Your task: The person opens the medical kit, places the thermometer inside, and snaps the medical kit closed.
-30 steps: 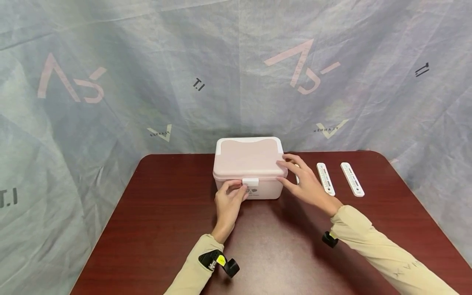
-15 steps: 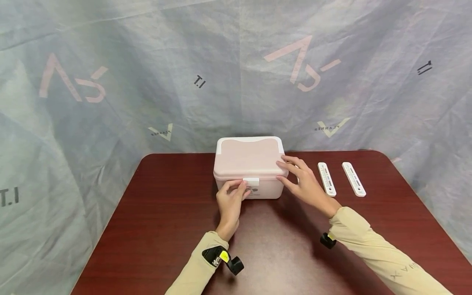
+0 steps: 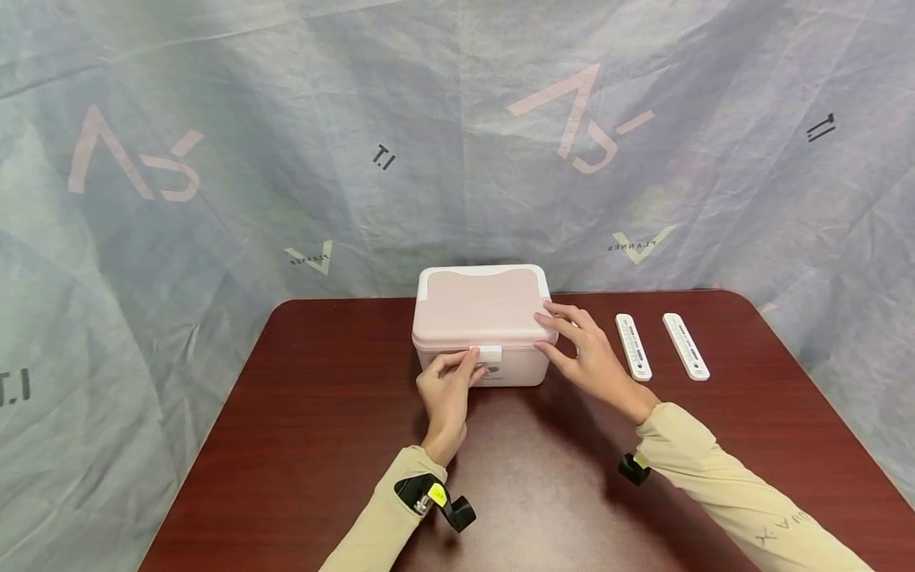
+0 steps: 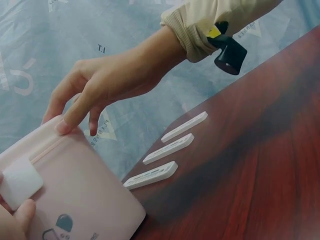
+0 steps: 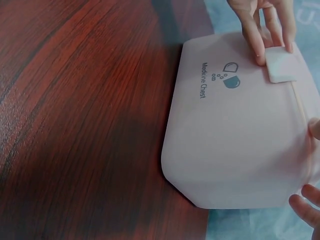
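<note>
A closed pale pink box [image 3: 480, 306] with a white-edged lid stands at the back of the table; "Medicine Chest" and a capsule drawing mark its front [image 5: 225, 115]. My left hand [image 3: 445, 397] pinches the white latch [image 3: 490, 354] at the front by its left side, thumb and finger at its edges. The latch [image 5: 281, 65] lies flat against the box front. My right hand [image 3: 596, 361] rests on the lid's front right corner, fingers spread and lightly bent, thumb [image 4: 63, 128] at the lid's front edge.
Right of the box, white thermometers [image 3: 633, 347] lie on the dark red table [image 3: 322, 445]; the left wrist view has three, the nearest thermometer [image 4: 151, 175] close beside the box. A grey printed cloth [image 3: 400, 119] hangs behind the table.
My left fingers have shifted slightly up onto the latch's left edge. The right hand stays on the lid corner, now covering the thermometer glimpsed beside it earlier. The box has not moved.
</note>
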Available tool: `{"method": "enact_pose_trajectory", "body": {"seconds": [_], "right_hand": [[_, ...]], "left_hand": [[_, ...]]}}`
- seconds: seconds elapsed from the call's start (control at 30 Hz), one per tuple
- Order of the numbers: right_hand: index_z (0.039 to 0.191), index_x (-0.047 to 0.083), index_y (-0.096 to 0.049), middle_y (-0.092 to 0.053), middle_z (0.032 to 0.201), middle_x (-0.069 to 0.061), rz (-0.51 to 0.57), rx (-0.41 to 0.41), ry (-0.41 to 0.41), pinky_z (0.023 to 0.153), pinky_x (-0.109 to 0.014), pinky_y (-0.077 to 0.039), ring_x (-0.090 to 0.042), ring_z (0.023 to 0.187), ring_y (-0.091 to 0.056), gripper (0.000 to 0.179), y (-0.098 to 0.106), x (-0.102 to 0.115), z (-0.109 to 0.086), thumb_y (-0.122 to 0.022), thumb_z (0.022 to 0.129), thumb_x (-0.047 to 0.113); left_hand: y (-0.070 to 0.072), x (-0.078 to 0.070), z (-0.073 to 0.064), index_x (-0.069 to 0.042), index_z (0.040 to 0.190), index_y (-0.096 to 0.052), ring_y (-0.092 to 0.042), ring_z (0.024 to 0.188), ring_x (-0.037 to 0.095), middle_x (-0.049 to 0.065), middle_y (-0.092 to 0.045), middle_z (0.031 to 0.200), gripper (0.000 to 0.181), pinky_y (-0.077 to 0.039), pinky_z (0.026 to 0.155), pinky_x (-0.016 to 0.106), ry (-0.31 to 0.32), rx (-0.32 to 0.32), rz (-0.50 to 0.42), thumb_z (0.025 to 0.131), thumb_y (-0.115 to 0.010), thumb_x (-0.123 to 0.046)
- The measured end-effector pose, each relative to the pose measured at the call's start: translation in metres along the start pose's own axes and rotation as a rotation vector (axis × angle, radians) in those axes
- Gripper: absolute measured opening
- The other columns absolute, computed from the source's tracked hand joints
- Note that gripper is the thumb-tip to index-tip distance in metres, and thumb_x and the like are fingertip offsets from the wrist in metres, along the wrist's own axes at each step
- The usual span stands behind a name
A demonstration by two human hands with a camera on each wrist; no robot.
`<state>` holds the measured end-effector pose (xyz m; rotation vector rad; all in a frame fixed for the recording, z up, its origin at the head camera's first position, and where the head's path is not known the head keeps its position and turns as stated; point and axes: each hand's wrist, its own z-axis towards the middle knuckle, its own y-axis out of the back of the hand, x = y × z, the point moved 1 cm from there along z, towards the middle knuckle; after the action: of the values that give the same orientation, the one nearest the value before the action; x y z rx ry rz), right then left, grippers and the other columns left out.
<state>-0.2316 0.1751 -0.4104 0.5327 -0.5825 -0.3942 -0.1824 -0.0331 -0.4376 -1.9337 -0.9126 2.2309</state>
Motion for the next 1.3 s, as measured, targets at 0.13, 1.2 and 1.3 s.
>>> {"method": "enact_pose_trajectory", "body": {"seconds": [0.13,1.2,1.3], "right_hand": [[0.117,0.002,-0.067,-0.056,0.126,-0.017,0.002,0.001,-0.004,0.085,-0.046,-0.042,-0.036,0.105,-0.053,0.045,-0.001,0.001,0.000,-0.079,0.074,0.004],[0.116,0.003,-0.068,-0.057,0.125,-0.016,0.025,-0.011,-0.047,0.086,-0.043,-0.041,-0.029,0.106,-0.056,0.044,0.002,0.004,0.001,-0.080,0.073,0.003],[0.116,0.002,-0.068,-0.057,0.126,-0.016,0.026,-0.005,-0.061,0.086,-0.043,-0.040,-0.027,0.106,-0.056,0.043,0.002,0.005,0.001,-0.080,0.074,0.005]], "left_hand": [[-0.002,-0.001,-0.002,0.015,0.090,-0.067,-0.069,0.073,0.026,0.025,-0.067,0.091,0.019,-0.056,0.071,0.041,-0.018,-0.031,-0.009,0.077,-0.075,0.003],[-0.010,-0.002,-0.009,0.015,0.090,-0.067,-0.068,0.074,0.034,0.025,-0.067,0.089,0.022,-0.055,0.072,0.045,-0.032,-0.085,-0.007,0.078,-0.076,-0.001],[-0.011,-0.002,-0.008,0.015,0.088,-0.067,-0.069,0.071,0.033,0.025,-0.067,0.089,0.021,-0.055,0.071,0.045,-0.044,-0.090,-0.006,0.077,-0.077,0.000]]}}
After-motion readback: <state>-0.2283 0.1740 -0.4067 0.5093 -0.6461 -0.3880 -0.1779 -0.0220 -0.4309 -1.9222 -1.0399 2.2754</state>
